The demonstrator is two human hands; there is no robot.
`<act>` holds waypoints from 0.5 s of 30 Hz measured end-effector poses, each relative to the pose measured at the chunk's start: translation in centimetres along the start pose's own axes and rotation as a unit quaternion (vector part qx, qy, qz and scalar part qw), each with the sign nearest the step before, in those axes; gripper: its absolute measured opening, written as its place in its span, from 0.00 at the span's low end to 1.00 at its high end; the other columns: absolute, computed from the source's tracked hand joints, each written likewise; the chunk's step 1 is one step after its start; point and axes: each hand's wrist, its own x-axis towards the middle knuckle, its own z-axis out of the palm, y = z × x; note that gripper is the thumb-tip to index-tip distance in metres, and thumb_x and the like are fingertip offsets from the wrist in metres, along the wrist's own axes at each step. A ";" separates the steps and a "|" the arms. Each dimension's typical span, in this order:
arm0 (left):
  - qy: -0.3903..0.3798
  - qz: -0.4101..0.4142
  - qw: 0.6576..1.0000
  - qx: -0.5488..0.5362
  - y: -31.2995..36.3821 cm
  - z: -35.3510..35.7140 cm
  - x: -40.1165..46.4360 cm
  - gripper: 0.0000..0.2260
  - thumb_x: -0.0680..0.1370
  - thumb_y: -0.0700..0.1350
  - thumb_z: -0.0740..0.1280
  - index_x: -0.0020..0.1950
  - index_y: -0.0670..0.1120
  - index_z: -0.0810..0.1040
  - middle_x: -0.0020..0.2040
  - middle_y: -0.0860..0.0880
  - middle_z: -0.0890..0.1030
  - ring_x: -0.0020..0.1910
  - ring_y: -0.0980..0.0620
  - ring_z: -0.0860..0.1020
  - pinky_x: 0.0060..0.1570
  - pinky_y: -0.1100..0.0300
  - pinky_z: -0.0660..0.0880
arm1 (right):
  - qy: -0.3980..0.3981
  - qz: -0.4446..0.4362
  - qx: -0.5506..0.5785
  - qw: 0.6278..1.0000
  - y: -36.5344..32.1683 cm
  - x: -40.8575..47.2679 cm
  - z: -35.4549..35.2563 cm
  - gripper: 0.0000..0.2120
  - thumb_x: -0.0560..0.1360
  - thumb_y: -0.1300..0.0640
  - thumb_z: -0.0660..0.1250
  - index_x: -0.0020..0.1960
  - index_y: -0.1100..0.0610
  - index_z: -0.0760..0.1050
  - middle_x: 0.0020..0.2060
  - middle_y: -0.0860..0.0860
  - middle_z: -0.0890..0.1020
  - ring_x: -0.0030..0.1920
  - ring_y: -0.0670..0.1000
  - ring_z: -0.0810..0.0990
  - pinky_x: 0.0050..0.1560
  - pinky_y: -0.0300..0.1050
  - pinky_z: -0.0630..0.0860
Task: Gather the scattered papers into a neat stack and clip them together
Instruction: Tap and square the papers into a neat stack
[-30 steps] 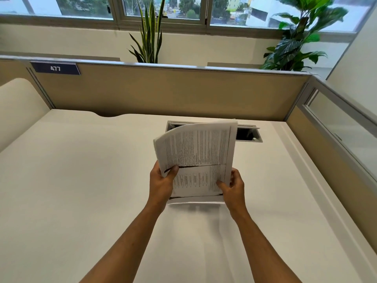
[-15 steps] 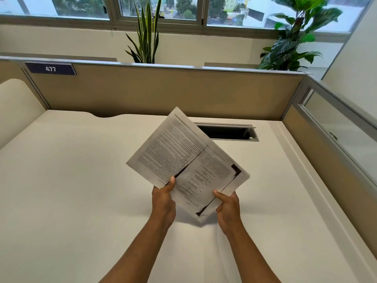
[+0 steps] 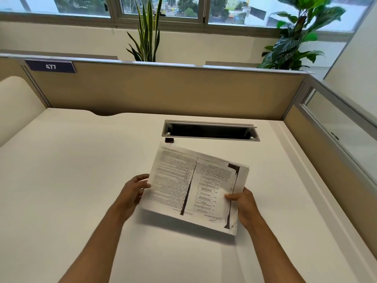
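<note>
White desk (image 3: 61, 190) is filling the lower view, bare arms reaching in from the near edge; left hand (image 3: 132, 193) is gripping the left edge of the papers (image 3: 195, 186), fingers curled behind the sheets and thumb at the margin; right hand (image 3: 243, 203) is pinching the right edge, thumb lying on the printed face and fingers closed underneath; papers are being held as one stack above the desk, tilted with the right side lower, casting a shadow on the surface below; printed text and dark copy streaks are showing on the top sheet; clip (image 3: 169, 140) is lying on the desk just beyond the stack's far left corner, apart from both hands; cable slot (image 3: 210, 130) is sitting open behind it; partition (image 3: 163, 90) with a plate reading 477 is standing further back; plants (image 3: 146, 33) and windows are appearing beyond.
</note>
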 end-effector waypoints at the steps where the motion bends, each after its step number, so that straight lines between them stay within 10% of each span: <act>1: -0.023 0.001 0.999 0.046 0.4 0.0 0.0 0.19 0.69 0.39 0.68 0.60 0.46 0.76 0.56 0.41 0.83 0.49 0.44 0.81 0.47 0.52 0.74 | -0.010 0.001 -0.020 1.000 0.0 0.0 0.0 0.20 0.68 0.76 0.64 0.56 0.62 0.79 0.51 0.59 0.84 0.52 0.60 0.82 0.53 0.56 0.79; 15: 0.066 0.288 0.952 0.085 4.4 4.3 -0.9 0.13 0.77 0.34 0.66 0.57 0.49 0.71 0.53 0.53 0.78 0.53 0.54 0.77 0.52 0.59 0.76 | 0.013 -0.236 -0.082 0.968 -5.3 -0.7 2.4 0.18 0.72 0.69 0.69 0.59 0.56 0.74 0.50 0.49 0.81 0.50 0.47 0.80 0.46 0.39 0.81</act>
